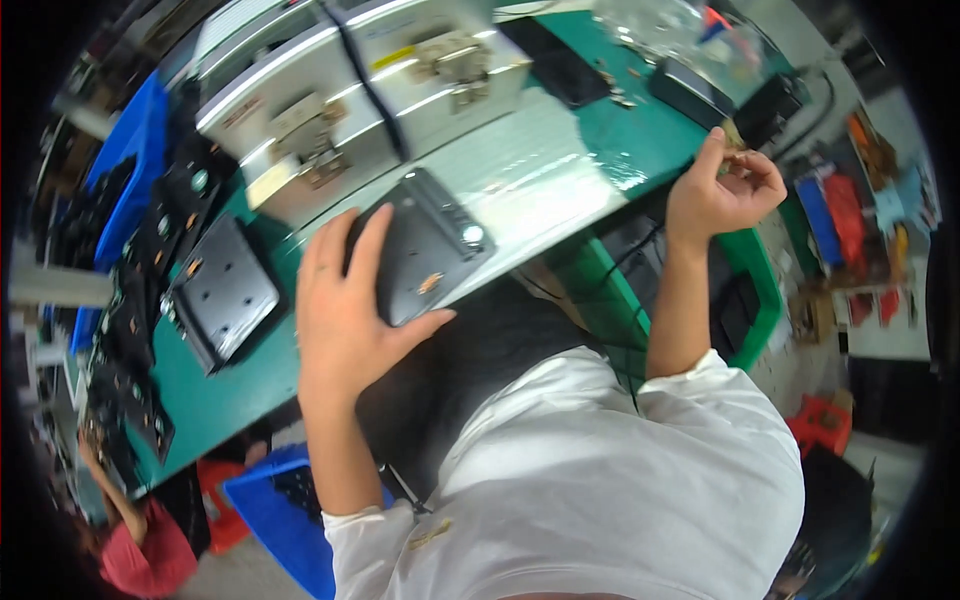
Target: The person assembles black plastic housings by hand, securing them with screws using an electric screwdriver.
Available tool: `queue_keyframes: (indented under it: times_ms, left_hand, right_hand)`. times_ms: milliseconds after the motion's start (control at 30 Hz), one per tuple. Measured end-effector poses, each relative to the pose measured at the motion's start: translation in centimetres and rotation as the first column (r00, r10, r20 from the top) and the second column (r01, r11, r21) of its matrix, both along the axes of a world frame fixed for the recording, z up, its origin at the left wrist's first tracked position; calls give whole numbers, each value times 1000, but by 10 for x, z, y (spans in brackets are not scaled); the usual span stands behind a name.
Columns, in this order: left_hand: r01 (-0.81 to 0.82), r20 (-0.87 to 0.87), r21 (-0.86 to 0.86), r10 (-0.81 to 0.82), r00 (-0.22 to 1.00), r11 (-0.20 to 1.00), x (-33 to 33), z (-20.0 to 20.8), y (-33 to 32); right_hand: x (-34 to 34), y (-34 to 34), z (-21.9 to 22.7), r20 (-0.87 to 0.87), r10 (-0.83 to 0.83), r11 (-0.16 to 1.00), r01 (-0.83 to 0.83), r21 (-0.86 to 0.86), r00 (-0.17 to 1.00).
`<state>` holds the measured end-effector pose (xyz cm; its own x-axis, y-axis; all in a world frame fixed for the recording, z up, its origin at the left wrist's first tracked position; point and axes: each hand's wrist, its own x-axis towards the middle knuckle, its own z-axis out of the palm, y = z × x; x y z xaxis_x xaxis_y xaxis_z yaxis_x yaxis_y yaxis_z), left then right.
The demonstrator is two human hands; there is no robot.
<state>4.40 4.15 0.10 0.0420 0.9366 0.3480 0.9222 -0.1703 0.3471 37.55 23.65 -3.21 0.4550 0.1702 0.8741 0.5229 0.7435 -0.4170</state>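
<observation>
Spread left hand (pixel 345 315) rests on the left side of a flat, rectangular black plastic-looking casing (pixel 415 262).
Curled right hand (pixel 712 203) is well rightward; its grip is unclear.

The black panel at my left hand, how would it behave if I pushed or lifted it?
The black panel is probably stiff: its edges look straight. Lying flat, it seems unlikely to roll if your left hand pushes it. The copper-coloured bit on top might shift in a lift, though I can't tell whether it's fixed.
</observation>
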Motion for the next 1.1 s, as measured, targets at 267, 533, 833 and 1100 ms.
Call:
queue_keyframes:
  times_ms: [267,533,833,1100]
  left_hand:
    - [28,24,45,-29,999,999,-6,-7,-7]
    - [14,30,37,-15,999,999,-4,-7,-8]
    - [3,-14,49,-2,1000,999,-5,-8,-9]
    - [1,-8,46,-1,1000,999,-5,-10,-8]
  right_hand:
    - [15,-14,-6,166,-391,867,423,-264,905]
    - [33,-2,16,320,-353,785,465,-410,879]
    - [49,-27,-3,320,-456,828,528,-189,830]
    - [70,-28,3,518,-572,800,571,183,636]
